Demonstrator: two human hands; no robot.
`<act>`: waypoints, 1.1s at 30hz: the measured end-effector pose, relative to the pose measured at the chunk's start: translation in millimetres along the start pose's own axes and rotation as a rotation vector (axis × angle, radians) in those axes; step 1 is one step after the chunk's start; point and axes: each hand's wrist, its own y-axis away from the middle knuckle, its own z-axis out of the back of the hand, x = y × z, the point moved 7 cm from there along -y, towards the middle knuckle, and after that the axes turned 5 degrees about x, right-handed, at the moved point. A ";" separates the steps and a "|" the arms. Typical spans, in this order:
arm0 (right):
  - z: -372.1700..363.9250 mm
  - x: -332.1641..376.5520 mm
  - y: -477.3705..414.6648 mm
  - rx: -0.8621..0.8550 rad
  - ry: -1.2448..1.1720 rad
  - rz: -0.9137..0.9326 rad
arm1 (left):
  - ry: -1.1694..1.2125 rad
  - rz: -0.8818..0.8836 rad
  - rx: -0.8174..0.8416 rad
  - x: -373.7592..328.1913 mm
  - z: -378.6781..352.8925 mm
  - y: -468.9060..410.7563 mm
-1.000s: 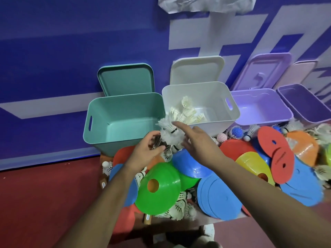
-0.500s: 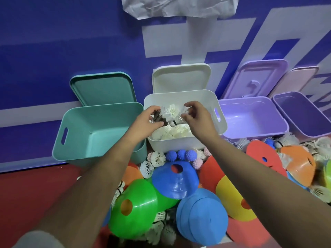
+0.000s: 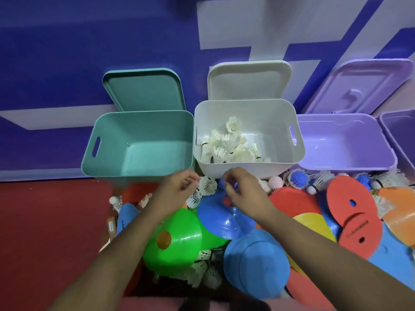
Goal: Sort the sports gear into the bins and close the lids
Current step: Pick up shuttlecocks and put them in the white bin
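The bunch of shuttlecocks that both hands held over the white bin (image 3: 276, 122) half a second ago is out of them: it now lies with the heap of shuttlecocks (image 3: 224, 149) on the bin's floor, at twelve o'clock from the hands. Both hands have dropped back to the far edge of the pile, just in front of the bin's near wall. The left hand (image 3: 179, 187) hangs with its fingers loosely curled and nothing visible in them. The right hand (image 3: 243, 191) has its fingers bent down over the top of a blue cone (image 3: 215, 218), with something blue showing at the tips; whether it already pinches anything I cannot tell. A loose shuttlecock (image 3: 207, 185) sits between the two hands. So one handful is sorted, and the hands look set for the next pick. Much is left: a green cone (image 3: 184, 239) at six o'clock of the left hand, spiky balls (image 3: 297, 178) and red discs (image 3: 350, 198) out at three o'clock, and more shuttlecocks tucked under the cones. The teal bin (image 3: 139, 131) at ten o'clock and the purple bin (image 3: 336, 135) at two o'clock show nothing inside. The white lid (image 3: 249, 81), teal lid (image 3: 143, 90) and purple lid (image 3: 359, 86) all lean open against the wall.
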 end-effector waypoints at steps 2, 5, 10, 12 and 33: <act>-27.4 -9.0 -0.4 0.105 0.064 -0.033 | -0.099 0.055 0.046 26.8 -12.0 15.0; -59.0 -21.1 -10.9 0.192 0.248 -0.100 | -0.172 0.142 0.012 53.8 -20.2 13.6; -88.4 -36.3 -31.6 0.267 0.438 -0.212 | -0.308 0.181 0.080 62.1 -45.9 -8.3; -97.0 -42.0 -36.4 0.321 0.448 -0.252 | -0.359 0.165 0.158 66.0 -56.9 -15.2; 23.1 30.1 1.4 -0.116 -0.030 0.080 | 0.170 -0.023 -0.229 -19.5 26.3 6.6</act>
